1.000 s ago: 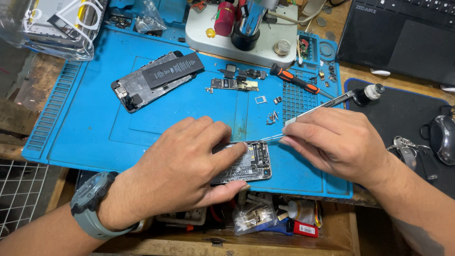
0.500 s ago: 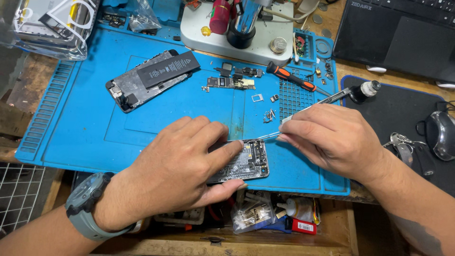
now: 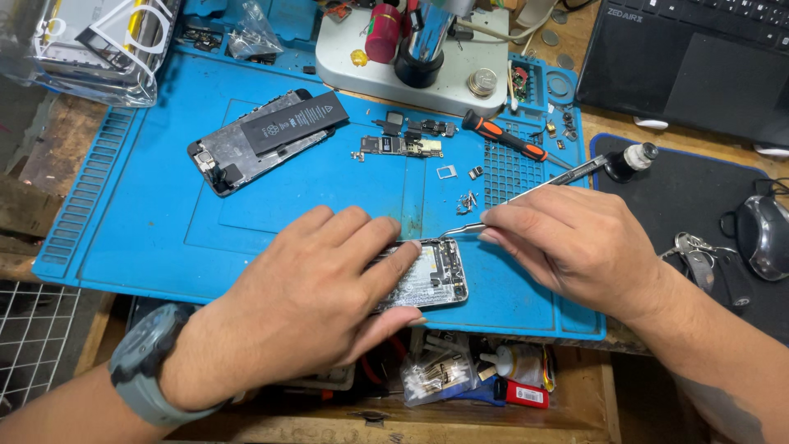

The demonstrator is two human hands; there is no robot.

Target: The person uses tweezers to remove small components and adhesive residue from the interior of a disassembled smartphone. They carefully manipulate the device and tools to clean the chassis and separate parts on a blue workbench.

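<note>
Right fingertips (image 3: 500,220) pinched together on a pair of slim metal tweezers (image 3: 534,187), held low and near flat. Tweezer tip resting at the far top corner of the opened phone (image 3: 431,275); whether anything sits in the tip cannot be told. Left fingers (image 3: 382,251) slightly spread and laid flat across the phone's exposed interior, thumb braced along its near edge, clamping it to the blue work mat (image 3: 148,247). Phone located at the mat's near edge, between the left hand (image 3: 304,304) and the right hand (image 3: 575,247). Grey watch (image 3: 144,370) on the left wrist.

Step in hand, by judgement: fine picking at a small part or connector at the phone's top end.

Next move, by judgement: calls for a firm left-hand hold, a light pinch and a short, controlled lift, with no scraping across the board.

Further out on the mat: loose screws (image 3: 467,200) just beyond the tweezers, an orange-handled screwdriver (image 3: 503,137), a bare circuit board (image 3: 400,146), a second phone body with black battery (image 3: 263,140). Beyond the mat: microscope base (image 3: 411,74), laptop (image 3: 699,66), mouse (image 3: 764,234).
</note>
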